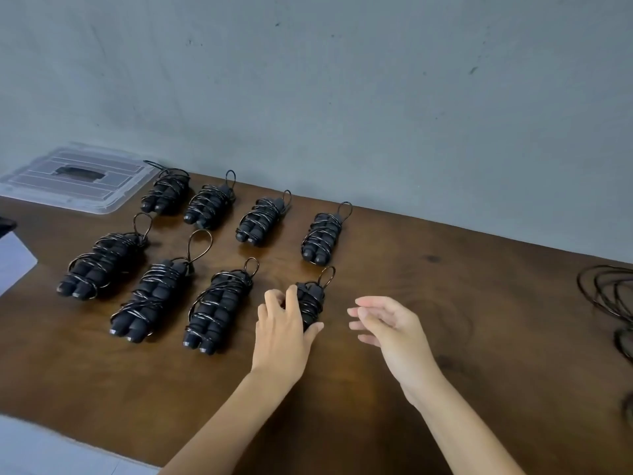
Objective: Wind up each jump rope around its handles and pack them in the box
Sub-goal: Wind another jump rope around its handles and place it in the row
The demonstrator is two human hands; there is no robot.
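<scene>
Several wound black jump ropes lie in two rows on the brown table (411, 337), each cord wrapped round its paired handles with a small loop at the far end. My left hand (284, 334) grips the rightmost bundle of the near row (310, 299), fingers curled over it and thumb at its near end. My right hand (387, 323) hovers just right of that bundle, fingers relaxed and holding nothing. An unwound black rope (609, 293) lies in loose coils at the table's right edge.
A clear plastic box lid (75, 183) with a dark handle lies at the far left corner of the table, against the grey wall. A pale sheet (13, 262) overlaps the left edge. The box itself is out of view.
</scene>
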